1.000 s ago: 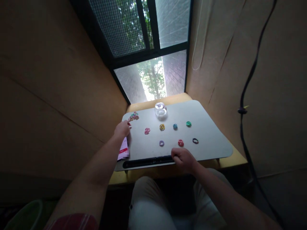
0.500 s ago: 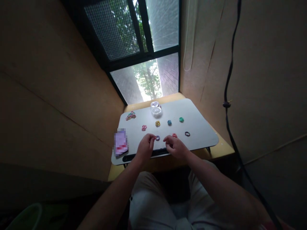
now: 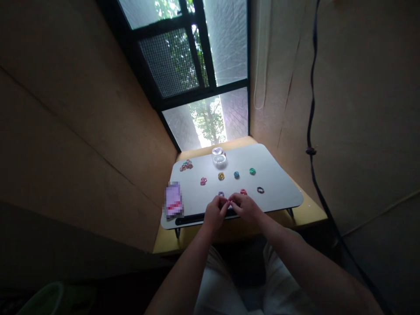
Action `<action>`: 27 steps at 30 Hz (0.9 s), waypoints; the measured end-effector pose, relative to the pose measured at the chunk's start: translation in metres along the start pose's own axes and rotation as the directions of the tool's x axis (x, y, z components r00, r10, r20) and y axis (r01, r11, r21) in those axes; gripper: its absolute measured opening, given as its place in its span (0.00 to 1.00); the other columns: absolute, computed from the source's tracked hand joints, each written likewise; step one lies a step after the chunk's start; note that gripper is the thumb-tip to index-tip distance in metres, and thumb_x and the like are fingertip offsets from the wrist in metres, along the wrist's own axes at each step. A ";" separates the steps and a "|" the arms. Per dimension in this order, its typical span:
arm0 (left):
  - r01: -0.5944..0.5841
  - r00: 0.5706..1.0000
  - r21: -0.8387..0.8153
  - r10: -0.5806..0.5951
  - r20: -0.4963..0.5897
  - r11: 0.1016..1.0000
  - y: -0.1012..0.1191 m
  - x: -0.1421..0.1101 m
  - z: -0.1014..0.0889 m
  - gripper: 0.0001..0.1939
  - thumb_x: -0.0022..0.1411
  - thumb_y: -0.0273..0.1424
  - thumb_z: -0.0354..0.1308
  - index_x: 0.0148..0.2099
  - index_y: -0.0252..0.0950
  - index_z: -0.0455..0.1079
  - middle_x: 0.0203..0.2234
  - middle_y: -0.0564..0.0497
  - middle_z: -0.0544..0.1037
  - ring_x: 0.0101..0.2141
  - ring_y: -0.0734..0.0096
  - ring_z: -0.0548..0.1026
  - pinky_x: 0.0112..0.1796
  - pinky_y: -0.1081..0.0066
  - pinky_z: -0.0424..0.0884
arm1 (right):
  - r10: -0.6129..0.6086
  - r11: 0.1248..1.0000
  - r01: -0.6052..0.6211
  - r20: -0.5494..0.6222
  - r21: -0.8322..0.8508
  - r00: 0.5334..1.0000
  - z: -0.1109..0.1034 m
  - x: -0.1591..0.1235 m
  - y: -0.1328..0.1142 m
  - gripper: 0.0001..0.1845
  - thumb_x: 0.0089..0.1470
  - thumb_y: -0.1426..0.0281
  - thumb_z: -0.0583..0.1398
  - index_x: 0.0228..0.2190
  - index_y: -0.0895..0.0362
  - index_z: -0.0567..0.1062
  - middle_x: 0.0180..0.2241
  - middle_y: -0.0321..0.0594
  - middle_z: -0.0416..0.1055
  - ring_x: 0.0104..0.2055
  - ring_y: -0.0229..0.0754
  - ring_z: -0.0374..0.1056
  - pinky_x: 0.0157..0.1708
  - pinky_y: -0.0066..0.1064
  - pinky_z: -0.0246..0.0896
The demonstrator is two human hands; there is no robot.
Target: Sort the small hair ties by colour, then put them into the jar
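My left hand [image 3: 215, 213] and my right hand [image 3: 245, 207] meet over the near edge of the white folding table [image 3: 197, 201]. Both pinch a small reddish hair tie [image 3: 229, 201], mostly hidden by the fingertips. Just beyond them lie a purple hair tie [image 3: 221, 194] and some red hair ties [image 3: 243, 191], each partly covered. A dark hair tie [image 3: 260, 190] is to their right. Farther back sit pink [image 3: 203, 181], yellow [image 3: 221, 176], blue [image 3: 236, 175] and green hair ties [image 3: 252, 171]. A mixed pile of hair ties [image 3: 186, 165] occupies the far left corner.
A clear plastic jar [image 3: 219, 160] stands at the back, its lid [image 3: 217, 151] behind it. A phone [image 3: 173, 200] lies at the left edge. The black ledge [image 3: 193, 219] lines the table's front. Walls close in on both sides, and a dark cord [image 3: 311, 122] hangs at right.
My left hand has come from the mixed pile to the front middle, carrying a hair tie. My right hand has left the front ledge and now meets it, fingers pinched together.
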State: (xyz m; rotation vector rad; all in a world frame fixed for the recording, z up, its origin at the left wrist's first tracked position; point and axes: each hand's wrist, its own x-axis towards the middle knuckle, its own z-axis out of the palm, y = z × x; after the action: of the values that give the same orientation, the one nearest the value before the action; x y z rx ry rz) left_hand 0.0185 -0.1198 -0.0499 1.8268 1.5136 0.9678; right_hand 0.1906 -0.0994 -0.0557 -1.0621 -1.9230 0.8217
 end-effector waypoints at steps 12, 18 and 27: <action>-0.092 0.996 0.076 0.092 0.003 0.993 0.002 -0.004 0.005 0.04 0.62 0.33 0.56 0.38 0.42 0.72 0.30 0.50 0.77 0.31 0.67 0.74 0.35 0.67 0.68 | 0.039 0.999 -0.039 -0.009 -0.028 0.999 -0.001 -0.001 -0.005 0.01 0.51 0.73 0.57 0.28 0.56 0.69 0.22 0.30 0.65 0.24 0.35 0.59 0.27 0.27 0.51; -0.045 0.998 0.011 0.045 -0.031 0.999 0.005 -0.002 0.003 0.05 0.63 0.33 0.55 0.37 0.42 0.72 0.30 0.51 0.78 0.33 0.67 0.75 0.37 0.67 0.68 | 0.035 0.995 -0.036 -0.014 -0.089 0.999 0.001 -0.001 -0.002 0.02 0.51 0.73 0.56 0.27 0.56 0.67 0.21 0.30 0.62 0.23 0.35 0.57 0.26 0.27 0.49; -0.016 0.998 -0.108 0.009 -0.067 0.994 0.005 -0.002 0.003 0.08 0.63 0.36 0.55 0.37 0.37 0.72 0.28 0.54 0.76 0.31 0.71 0.73 0.35 0.72 0.66 | 0.020 0.985 -0.023 -0.019 -0.174 1.000 0.001 -0.004 -0.006 0.01 0.52 0.72 0.56 0.28 0.55 0.68 0.21 0.31 0.65 0.23 0.35 0.58 0.25 0.27 0.48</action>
State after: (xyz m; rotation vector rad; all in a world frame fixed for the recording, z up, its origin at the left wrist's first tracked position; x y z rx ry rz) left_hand 0.0235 -0.1229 -0.0482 1.7450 1.4602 1.1048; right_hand 0.1891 -0.1059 -0.0522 -1.1912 -1.9999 0.6629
